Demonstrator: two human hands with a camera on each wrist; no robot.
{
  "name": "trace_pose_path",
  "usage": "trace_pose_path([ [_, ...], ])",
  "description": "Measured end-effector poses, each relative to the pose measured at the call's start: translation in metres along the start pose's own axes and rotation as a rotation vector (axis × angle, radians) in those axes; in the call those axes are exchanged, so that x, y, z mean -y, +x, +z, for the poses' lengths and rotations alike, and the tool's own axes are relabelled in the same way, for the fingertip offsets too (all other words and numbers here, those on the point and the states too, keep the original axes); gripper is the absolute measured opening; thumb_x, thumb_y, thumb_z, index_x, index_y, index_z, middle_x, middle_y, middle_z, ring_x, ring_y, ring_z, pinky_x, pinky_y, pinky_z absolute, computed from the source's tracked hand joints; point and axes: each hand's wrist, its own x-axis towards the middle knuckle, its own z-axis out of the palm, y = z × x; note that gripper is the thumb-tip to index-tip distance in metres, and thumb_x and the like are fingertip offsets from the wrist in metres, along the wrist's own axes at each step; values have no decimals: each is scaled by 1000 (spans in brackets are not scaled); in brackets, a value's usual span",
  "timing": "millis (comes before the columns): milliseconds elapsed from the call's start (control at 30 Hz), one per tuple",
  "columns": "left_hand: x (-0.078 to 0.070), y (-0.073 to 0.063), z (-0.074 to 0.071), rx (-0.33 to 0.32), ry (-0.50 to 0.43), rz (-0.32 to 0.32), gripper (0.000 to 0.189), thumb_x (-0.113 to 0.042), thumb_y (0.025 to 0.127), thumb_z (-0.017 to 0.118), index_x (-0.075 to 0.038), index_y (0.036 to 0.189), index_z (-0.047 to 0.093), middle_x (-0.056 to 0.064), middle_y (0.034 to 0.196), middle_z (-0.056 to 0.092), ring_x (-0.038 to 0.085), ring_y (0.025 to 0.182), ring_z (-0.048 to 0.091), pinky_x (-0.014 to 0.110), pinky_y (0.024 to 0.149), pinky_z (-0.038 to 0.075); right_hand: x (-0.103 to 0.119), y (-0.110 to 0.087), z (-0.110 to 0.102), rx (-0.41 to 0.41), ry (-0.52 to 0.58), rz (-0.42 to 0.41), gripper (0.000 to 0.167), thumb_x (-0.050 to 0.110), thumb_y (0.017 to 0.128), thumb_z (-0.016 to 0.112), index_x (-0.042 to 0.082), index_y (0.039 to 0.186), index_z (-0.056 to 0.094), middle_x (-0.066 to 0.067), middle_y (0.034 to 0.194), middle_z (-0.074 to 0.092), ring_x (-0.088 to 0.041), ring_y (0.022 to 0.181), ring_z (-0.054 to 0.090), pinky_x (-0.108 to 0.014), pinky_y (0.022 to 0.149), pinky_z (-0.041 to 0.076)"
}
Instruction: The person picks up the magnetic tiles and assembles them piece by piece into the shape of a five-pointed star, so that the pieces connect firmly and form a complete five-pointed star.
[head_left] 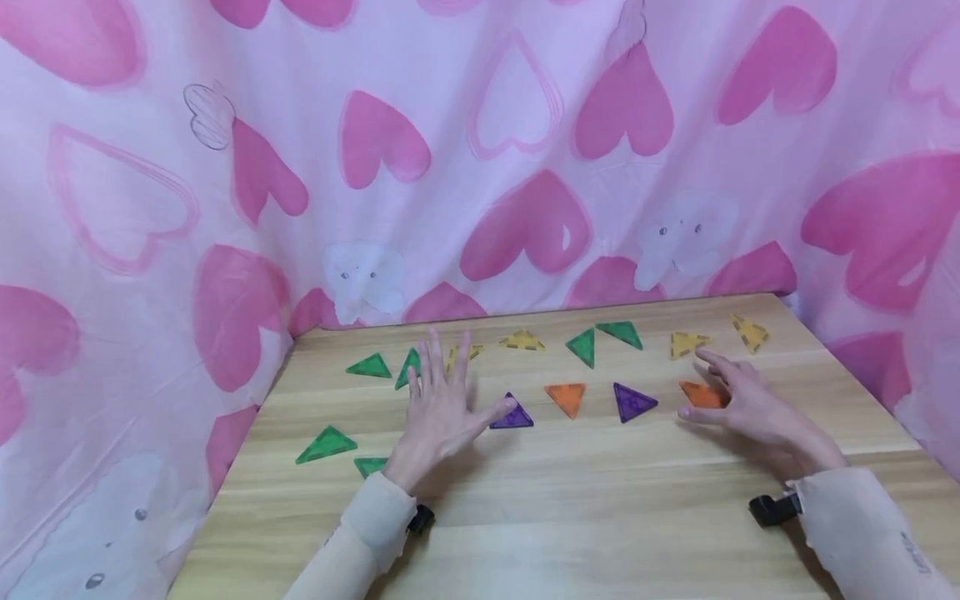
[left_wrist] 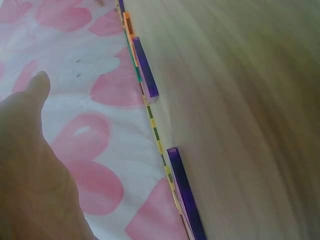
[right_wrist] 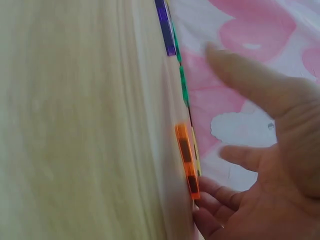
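Observation:
With fingers spread, my left hand [head_left: 442,412] is held over the table at centre left and grips nothing. Its thumb overlaps a purple triangle tile [head_left: 512,415] in the head view. Behind its fingers, a green triangle tile [head_left: 407,369] and a yellow triangle tile [head_left: 467,353] are partly hidden. On the right, my right hand [head_left: 753,408] has thumb and fingers apart around an orange triangle tile [head_left: 699,393], partly covered by it. In the right wrist view its lower fingers are close to the orange tile [right_wrist: 186,162]; contact I cannot tell.
A second orange tile [head_left: 566,398] and a second purple tile [head_left: 633,402] lie between the hands. Further green tiles [head_left: 327,444] lie at the left, with green and yellow ones [head_left: 522,340] along the back. Pink heart-patterned cloth [head_left: 382,142] surrounds the wooden table [head_left: 570,517].

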Motion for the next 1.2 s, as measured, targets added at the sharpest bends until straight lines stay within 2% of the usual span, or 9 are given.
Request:
trace_pose_path([
  [133, -5, 1, -2, -17, -33, 24, 124, -90, 92, 60, -44, 172, -22, 8, 177, -40, 40, 167, -25, 74, 133, 3, -6, -2, -3, 22, -25, 23, 115, 48, 89, 95, 3, 173, 32, -37, 155, 36, -49, 132, 41, -67, 100, 49],
  [267, -13, 1, -7, -28, -58, 43, 124, -94, 90, 58, -41, 176, -15, 8, 179, -37, 41, 170, -17, 72, 134, 6, -6, -2, -6, 29, -4, 44, 99, 40, 91, 95, 0, 166, 45, -28, 141, 41, -39, 121, 46, -42, 92, 46],
  [367, -25, 3, -12, -36, -88, 65, 126, -98, 88, 54, -32, 180, -2, 9, 182, -32, 44, 172, -6, 70, 134, 13, -6, -2, -8, 23, -1, 27, 95, 38, 92, 94, -2, 164, 47, -25, 138, 45, -37, 119, 48, -40, 91, 46],
  [467, -42, 8, -14, -35, -134, 84, 124, -97, 88, 58, -26, 180, 16, 10, 184, -25, 47, 170, 14, 69, 131, 28, -7, -2, -7, 28, 23, 23, 94, 40, 92, 93, -1, 164, 48, -25, 141, 45, -38, 121, 47, -41, 94, 46],
  [567, -63, 15, -13, -18, -169, 113, 119, -93, 88, 63, -21, 177, 29, 13, 188, -2, 45, 164, 34, 68, 123, 42, -10, -3, -6, 31, 52, 16, 94, 40, 91, 94, -1, 163, 49, -27, 144, 45, -39, 123, 48, -43, 96, 46],
  [733, -94, 29, 1, 48, -211, 170, 106, -87, 94, 63, -18, 172, 41, 10, 175, 40, 34, 156, 48, 61, 120, 49, -14, -4, -1, 15, 53, -4, 92, 42, 91, 94, -2, 160, 51, -27, 144, 48, -39, 121, 50, -41, 93, 46],
  [900, -116, 42, 23, 110, -242, 201, 100, -84, 97, 62, -16, 169, 47, 10, 174, 44, 33, 159, 46, 58, 124, 45, -16, -4, 0, 5, 48, 0, 91, 42, 92, 93, -1, 161, 50, -27, 143, 48, -38, 120, 50, -42, 92, 46],
  [1033, -129, 47, 41, 130, -242, 235, 92, -72, 96, 75, -11, 162, 56, 11, 167, 53, 31, 157, 48, 53, 125, 46, -16, -3, 1, 0, 62, 4, 90, 38, 92, 94, -1, 160, 51, -27, 140, 50, -38, 118, 50, -41, 91, 45],
  [1200, -139, 52, 60, 172, -197, 280, 87, -59, 90, 90, -13, 158, 61, 5, 155, 62, 24, 150, 52, 39, 123, 48, -17, -3, 4, -16, 52, -4, 85, 35, 91, 95, 0, 158, 55, -24, 137, 52, -36, 116, 51, -40, 90, 44],
])
